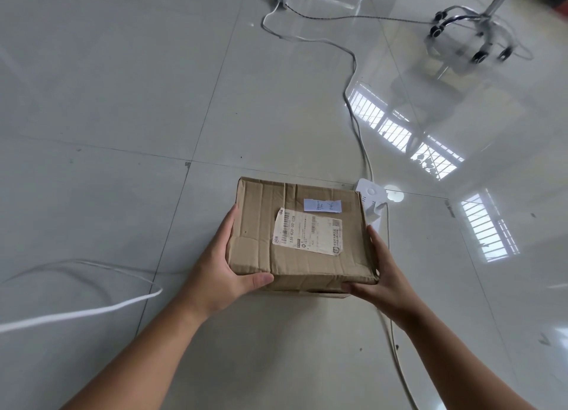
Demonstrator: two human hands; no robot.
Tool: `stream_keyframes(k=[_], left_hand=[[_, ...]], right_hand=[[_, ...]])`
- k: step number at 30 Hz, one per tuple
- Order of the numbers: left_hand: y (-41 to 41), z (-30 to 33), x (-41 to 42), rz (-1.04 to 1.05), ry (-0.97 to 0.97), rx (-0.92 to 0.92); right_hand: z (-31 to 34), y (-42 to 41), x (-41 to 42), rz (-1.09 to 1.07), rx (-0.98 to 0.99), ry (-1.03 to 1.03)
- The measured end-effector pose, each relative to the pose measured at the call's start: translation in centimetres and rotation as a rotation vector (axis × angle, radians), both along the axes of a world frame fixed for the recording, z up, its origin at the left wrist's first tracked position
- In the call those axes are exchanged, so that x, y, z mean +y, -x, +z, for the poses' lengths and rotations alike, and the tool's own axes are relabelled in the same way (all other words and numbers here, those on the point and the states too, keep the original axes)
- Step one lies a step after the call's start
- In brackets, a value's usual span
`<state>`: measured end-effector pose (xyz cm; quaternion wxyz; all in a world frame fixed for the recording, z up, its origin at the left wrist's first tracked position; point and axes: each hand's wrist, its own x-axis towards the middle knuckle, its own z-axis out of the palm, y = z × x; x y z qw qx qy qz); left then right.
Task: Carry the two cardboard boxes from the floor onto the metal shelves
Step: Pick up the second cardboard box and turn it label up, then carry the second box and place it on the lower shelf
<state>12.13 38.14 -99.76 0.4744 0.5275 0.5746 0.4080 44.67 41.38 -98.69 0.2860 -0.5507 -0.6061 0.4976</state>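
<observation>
A cardboard box [302, 236] sits low in the centre of the frame, clamped between the two hands. The left hand [221, 266] presses flat on the box's left side, its fingers [229, 225] held together along the wall and the thumb hooked across the near face. The right hand [379, 274] mirrors it on the right side, thumb on the near lower corner, the other fingers mostly hidden behind the box. A shipping label [307, 234] and a small white note [322, 206] lie on the box top. Whether the box is already off the tiled floor [123, 102] or just leaving it is hard to tell; a thin shadow under the near edge suggests it may be slightly raised. Just behind the box's far right corner lies a white power strip [372, 194], its cable [353, 102] running toward the upper middle of the frame, and a wheeled chair base [473, 31] stands in the upper right. Neither the second box nor the metal shelves are in view, so the task looks to be at its start: one box gripped, the carrying and both placements left to do.
</observation>
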Motion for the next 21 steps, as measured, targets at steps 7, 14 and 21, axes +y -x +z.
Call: stream_keyframes(k=[7, 14, 21], left_hand=[[0.7, 7.5, 3.0, 0.032, -0.094, 0.087], [0.6, 18.8, 4.5, 0.059, -0.123, 0.114], [1.0, 35.4, 4.1, 0.116, -0.179, 0.084]], right_hand=[[5.5, -0.1, 2.9, -0.038, 0.015, -0.163], [16.9, 0.6, 4.0, -0.091, 0.081, -0.138], [33.4, 1.1, 5.2, -0.039, 0.092, -0.199]])
